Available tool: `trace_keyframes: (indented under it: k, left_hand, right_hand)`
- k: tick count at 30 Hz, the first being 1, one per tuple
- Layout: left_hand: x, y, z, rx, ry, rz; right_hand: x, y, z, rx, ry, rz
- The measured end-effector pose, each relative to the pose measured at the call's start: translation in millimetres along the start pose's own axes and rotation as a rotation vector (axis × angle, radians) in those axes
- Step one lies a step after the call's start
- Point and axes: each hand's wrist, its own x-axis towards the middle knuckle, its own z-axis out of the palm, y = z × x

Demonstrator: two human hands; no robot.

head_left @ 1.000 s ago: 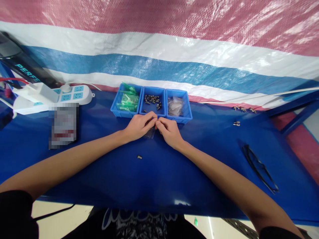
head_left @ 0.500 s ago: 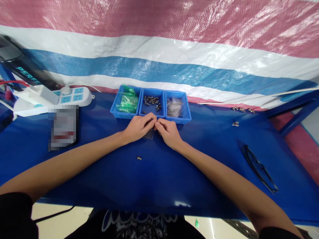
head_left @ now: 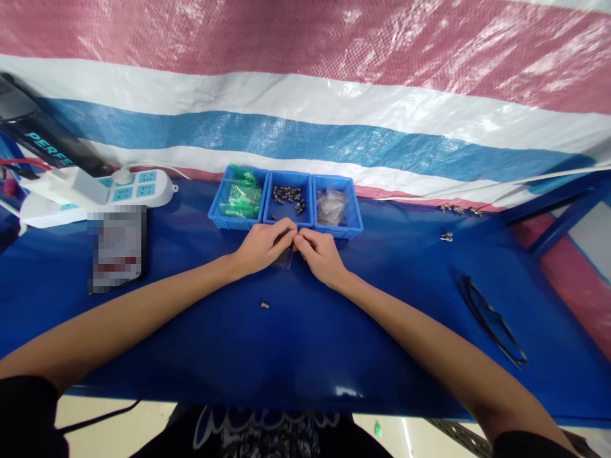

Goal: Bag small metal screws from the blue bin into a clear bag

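Probably a small assembly workshop: parts bins (head_left: 285, 200) of screws, blue workbench (head_left: 305, 343), tarpaulin backdrop (head_left: 305, 95).

2 bare forearms, left hand (head_left: 260, 247) and right hand (head_left: 319, 254) ungloved; short black sleeves; black shirt with white graphic print.

There is only one camera, and it is sitting on the person's head, looking forward and down across the glossy blue worktable (head_left: 305, 343) toward the striped red, white and blue woven tarp (head_left: 334, 127) hanging behind it. It is staying close, both forearms stretching out from beneath it.
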Motion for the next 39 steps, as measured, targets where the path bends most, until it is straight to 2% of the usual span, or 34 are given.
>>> trace_keyframes:
  k: [39]
  left_hand:
    - [1.4, -0.4, -0.7, -0.004, -0.036, -0.011]
  right_hand:
    - [0.9, -0.3, -0.8, 0.001, -0.012, -0.023]
